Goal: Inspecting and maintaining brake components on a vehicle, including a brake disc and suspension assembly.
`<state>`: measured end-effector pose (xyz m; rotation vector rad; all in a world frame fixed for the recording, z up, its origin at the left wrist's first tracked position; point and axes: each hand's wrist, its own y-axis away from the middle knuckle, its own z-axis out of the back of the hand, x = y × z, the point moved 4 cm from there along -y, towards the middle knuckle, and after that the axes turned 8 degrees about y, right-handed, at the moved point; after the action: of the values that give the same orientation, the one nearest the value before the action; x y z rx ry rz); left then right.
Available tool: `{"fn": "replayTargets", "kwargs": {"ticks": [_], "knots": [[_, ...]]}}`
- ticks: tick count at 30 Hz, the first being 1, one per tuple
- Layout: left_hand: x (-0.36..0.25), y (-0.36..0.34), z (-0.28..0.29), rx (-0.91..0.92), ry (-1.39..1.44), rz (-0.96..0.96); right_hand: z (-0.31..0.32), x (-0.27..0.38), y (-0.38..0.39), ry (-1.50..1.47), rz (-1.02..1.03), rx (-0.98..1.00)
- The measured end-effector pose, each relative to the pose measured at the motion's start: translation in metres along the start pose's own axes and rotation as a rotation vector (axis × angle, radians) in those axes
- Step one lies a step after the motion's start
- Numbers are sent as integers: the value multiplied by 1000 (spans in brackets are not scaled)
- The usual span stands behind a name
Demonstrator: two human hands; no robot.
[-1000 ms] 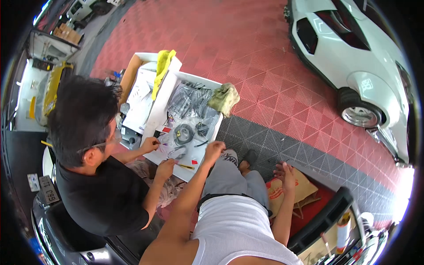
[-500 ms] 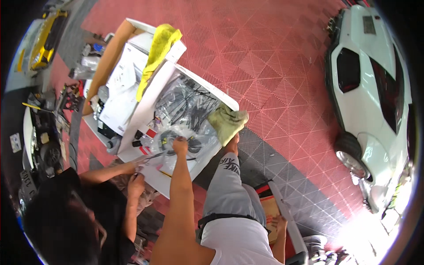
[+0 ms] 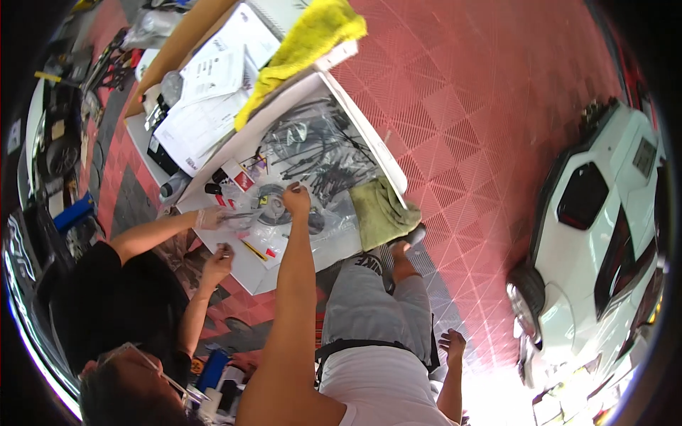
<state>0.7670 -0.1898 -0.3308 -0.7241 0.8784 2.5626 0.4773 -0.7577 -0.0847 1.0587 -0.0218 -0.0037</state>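
Observation:
My left hand (image 3: 298,199) is reached into a white open box (image 3: 362,135), its fingers bent together over a clear bag with a coiled black cable (image 3: 272,206); what they hold, if anything, is hidden. Bagged black cable ties or wires (image 3: 312,135) fill the back of the box, with small red-and-white packets (image 3: 240,179) at its left and a yellow-handled tool (image 3: 252,250) nearer me. An olive cloth (image 3: 383,213) drapes at the front right corner. My right hand (image 3: 452,344) hangs beside my right thigh, fingers apart and holding nothing.
A co-worker in black (image 3: 121,305) is at my left, hands (image 3: 209,219) at the box edge. A second box holds papers (image 3: 213,85), with a yellow cloth (image 3: 305,42) over it. A white car (image 3: 582,284) stands right; tools and parts (image 3: 106,64) lie left.
The view has swung, shifting the boxes up. My left hand has moved from the box's near edge further in over the bagged cable. The co-worker's left hand has moved to plastic at the box's edge.

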Motion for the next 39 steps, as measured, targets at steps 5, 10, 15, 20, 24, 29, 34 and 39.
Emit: {"fn": "replayTargets", "kwargs": {"ticks": [5,10,15,20,24,29,34,39], "knots": [[-7,46,9,95,497,95,14,88,-24,10,263,3],[-64,123,30,170,766,170,28,170,-63,192,382,72],[-126,224,74,260,713,3,50,291,-131,338,557,242],[-163,331,107,155,1027,89,59,431,-137,403,669,131],[-187,411,112,-96,1079,-65,39,510,-98,570,837,167],[-205,481,118,-226,1095,-43,-1,536,-26,693,1082,341],[-199,532,133,-419,1166,-146,-38,500,0,936,1245,447],[-191,580,151,-616,1147,-264,-58,450,-3,1066,1353,714]]}}
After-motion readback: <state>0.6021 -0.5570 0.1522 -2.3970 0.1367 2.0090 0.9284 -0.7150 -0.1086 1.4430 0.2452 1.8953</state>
